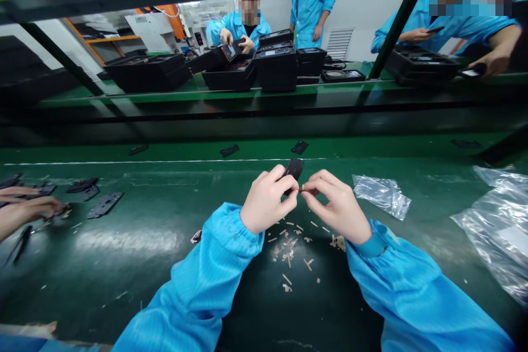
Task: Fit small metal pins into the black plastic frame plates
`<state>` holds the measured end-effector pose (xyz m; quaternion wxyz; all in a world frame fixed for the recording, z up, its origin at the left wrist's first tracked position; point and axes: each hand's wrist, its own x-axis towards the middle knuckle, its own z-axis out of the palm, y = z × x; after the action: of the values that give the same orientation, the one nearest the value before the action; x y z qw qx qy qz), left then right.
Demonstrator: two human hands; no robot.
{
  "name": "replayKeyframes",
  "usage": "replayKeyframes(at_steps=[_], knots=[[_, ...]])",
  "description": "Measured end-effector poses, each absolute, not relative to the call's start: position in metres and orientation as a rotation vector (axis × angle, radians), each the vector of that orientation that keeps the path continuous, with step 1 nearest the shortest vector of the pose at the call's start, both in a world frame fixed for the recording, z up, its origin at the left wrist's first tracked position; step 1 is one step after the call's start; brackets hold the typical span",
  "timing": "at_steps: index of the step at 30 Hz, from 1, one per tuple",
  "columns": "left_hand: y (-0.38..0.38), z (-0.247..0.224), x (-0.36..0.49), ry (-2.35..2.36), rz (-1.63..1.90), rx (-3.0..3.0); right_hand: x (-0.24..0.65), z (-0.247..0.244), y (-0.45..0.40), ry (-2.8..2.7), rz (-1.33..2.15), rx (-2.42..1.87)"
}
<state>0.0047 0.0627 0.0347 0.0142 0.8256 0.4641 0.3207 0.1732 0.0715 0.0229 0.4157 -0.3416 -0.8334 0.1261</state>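
Note:
My left hand [270, 198] is closed around a flat black plastic part [294, 168], whose upper end sticks out above the fingers. Close beside it, my right hand [336, 203] pinches a tiny light-brown piece [302, 188] between thumb and fingertips, right at the black part's edge. Whether the tiny piece touches the part I cannot tell. Below both hands, small beige scraps [289, 250] lie scattered on the green tabletop [165, 275]. A small clump of similar scraps [339, 242] rests by my right wrist.
Clear plastic bags [383, 195] lie to the right, with a larger bag [499, 225] beyond. Several black parts [105, 204] are at left, near another person's hands [28, 202]. More black parts [300, 147] sit farther back. Behind a raised ledge, co-workers in blue handle items around black trays [146, 71].

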Motion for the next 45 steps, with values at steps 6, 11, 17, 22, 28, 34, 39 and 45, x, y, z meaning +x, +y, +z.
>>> replayKeyframes(at_steps=[6, 11, 17, 22, 28, 34, 39, 45], knots=[[0.061, 0.036, 0.006, 1.434, 0.982, 2.589, 0.172, 0.021, 0.070, -2.128, 0.285, -0.881], [0.061, 0.036, 0.005, 1.464, 0.943, 2.623, 0.173, 0.021, 0.071, -2.174, 0.297, -0.886], [0.063, 0.034, 0.004, 1.468, 0.934, 2.687, 0.176, 0.021, 0.073, -2.212, 0.359, -0.862], [0.064, 0.034, 0.003, 1.440, 0.934, 2.633, 0.178, 0.023, 0.074, -2.214, 0.357, -0.866], [0.069, 0.041, -0.006, 1.373, 1.013, 2.338, 0.186, 0.035, 0.074, -2.148, 0.256, -0.899], [0.071, 0.046, -0.009, 1.099, 0.933, 1.904, 0.183, 0.041, 0.065, -2.251, 0.096, -0.821], [0.066, 0.049, -0.004, 0.906, 0.895, 1.557, 0.178, 0.039, 0.059, -2.155, 0.092, -0.756], [0.061, 0.051, 0.001, 0.832, 0.831, 1.462, 0.177, 0.035, 0.057, -2.128, 0.005, -0.665]])
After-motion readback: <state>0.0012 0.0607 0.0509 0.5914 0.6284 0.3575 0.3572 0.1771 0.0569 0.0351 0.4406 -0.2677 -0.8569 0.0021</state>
